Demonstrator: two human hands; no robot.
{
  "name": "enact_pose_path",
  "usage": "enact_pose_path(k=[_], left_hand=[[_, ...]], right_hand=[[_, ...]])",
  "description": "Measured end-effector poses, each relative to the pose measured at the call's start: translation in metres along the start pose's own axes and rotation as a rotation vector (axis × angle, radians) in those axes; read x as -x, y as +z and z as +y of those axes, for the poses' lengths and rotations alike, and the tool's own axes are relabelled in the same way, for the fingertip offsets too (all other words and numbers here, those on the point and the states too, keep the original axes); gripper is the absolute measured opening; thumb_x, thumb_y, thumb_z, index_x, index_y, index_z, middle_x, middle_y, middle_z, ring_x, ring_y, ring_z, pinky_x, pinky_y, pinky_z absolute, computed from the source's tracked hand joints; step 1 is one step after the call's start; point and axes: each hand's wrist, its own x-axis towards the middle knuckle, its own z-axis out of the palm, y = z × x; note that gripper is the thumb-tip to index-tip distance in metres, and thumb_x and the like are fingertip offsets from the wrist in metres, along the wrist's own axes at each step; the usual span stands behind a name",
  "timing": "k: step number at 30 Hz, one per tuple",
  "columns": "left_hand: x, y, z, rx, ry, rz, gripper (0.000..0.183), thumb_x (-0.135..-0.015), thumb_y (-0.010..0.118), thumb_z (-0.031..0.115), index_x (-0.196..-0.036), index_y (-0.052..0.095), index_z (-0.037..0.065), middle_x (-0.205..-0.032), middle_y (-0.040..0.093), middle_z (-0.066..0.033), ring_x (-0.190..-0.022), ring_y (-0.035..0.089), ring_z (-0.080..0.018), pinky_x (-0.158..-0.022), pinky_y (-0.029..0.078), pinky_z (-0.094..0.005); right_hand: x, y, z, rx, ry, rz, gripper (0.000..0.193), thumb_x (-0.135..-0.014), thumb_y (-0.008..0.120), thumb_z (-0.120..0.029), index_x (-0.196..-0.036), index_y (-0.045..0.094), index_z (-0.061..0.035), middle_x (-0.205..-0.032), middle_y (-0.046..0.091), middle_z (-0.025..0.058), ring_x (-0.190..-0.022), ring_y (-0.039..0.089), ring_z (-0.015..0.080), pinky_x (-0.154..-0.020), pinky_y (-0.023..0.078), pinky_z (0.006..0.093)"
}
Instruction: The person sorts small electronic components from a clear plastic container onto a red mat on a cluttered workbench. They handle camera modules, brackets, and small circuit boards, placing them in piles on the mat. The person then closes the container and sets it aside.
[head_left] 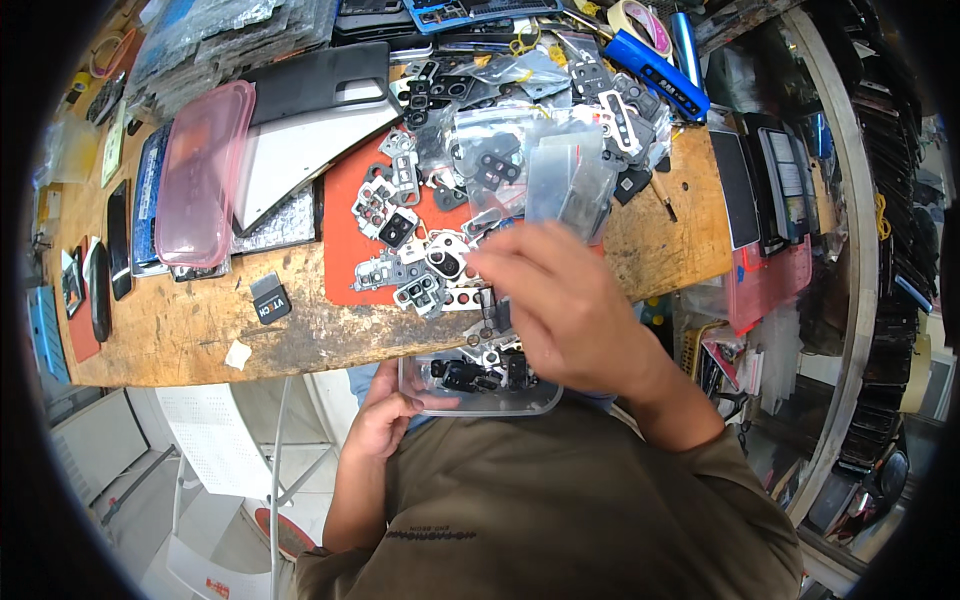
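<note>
My left hand (pixel 383 415) grips the left side of a clear plastic container (pixel 543 402), tilted just below the table's front edge. Inside it lie several black and silver phone camera lens covers (pixel 470 375). My right hand (pixel 565 300) reaches over the parts on the table, its fingers curled and pinched together. Its fingertips are right beside a silver camera lens cover (pixel 446 256); whether they hold it or another small part, I cannot tell. More lens covers (pixel 385 205) lie loosely on an orange-red mat (pixel 345 240).
Clear zip bags (pixel 565 175) of parts lie beyond my right hand. To the left are a pink translucent lid (pixel 205 175), a white panel (pixel 300 165) and a small black-and-grey card (pixel 268 298). A thin screwdriver (pixel 663 197) rests at right, with a blue tool (pixel 655 75) farther back.
</note>
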Motion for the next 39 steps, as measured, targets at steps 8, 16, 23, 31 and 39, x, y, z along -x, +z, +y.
enact_pose_path(k=[8, 16, 23, 31, 39], left_hand=[[0.005, -0.003, 0.013, -0.037, -0.020, -0.018, 0.103, -0.068, 0.059, 0.002, -0.166, 0.027, -0.002, -0.122, 0.045, -0.0127, -0.117, 0.063, -0.0348, -0.105, 0.060, -0.0625], [0.009, -0.005, 0.013, 0.000, -0.031, 0.030, 0.101, -0.066, 0.058, 0.000, -0.163, 0.030, -0.002, -0.118, 0.051, -0.0137, -0.112, 0.070, -0.0433, -0.104, 0.060, -0.0609], [0.008, -0.011, 0.018, -0.055, -0.065, -0.009, 0.100, -0.068, 0.057, 0.000, -0.163, 0.027, -0.003, -0.131, 0.054, -0.0195, -0.114, 0.072, -0.0506, -0.104, 0.058, -0.0545], [0.010, -0.007, 0.022, -0.065, -0.048, 0.011, 0.101, -0.067, 0.059, 0.002, -0.163, 0.027, -0.005, -0.137, 0.054, -0.0216, -0.117, 0.071, -0.0489, -0.103, 0.055, -0.0502], [0.012, -0.010, 0.022, -0.090, -0.053, 0.019, 0.101, -0.067, 0.060, 0.003, -0.163, 0.029, -0.003, -0.129, 0.055, -0.0192, -0.113, 0.073, -0.0508, -0.104, 0.055, -0.0511]], right_hand=[[-0.007, 0.024, -0.018, 0.154, 0.031, -0.198, 0.046, -0.081, 0.068, -0.003, -0.126, 0.068, 0.0053, -0.123, 0.064, 0.0171, -0.111, 0.062, 0.0367, -0.094, 0.051, 0.0465], [0.000, -0.021, 0.000, -0.045, 0.177, -0.001, 0.050, -0.079, 0.058, 0.019, -0.125, 0.071, 0.0029, -0.116, 0.071, 0.0183, -0.098, 0.068, 0.0388, -0.084, 0.056, 0.0440], [0.021, -0.013, -0.016, 0.161, 0.192, -0.166, 0.049, -0.079, 0.063, 0.013, -0.127, 0.069, 0.0047, -0.118, 0.064, 0.0193, -0.100, 0.065, 0.0367, -0.082, 0.055, 0.0440], [0.037, -0.008, -0.032, -0.211, 0.255, -0.144, 0.057, -0.078, 0.060, 0.020, -0.132, 0.068, 0.0046, -0.117, 0.065, 0.0200, -0.100, 0.069, 0.0349, -0.084, 0.058, 0.0397], [0.009, -0.012, -0.008, -0.137, 0.203, -0.014, 0.043, -0.085, 0.059, 0.020, -0.122, 0.073, 0.0043, -0.100, 0.072, 0.0175, -0.083, 0.071, 0.0302, -0.074, 0.056, 0.0367]])
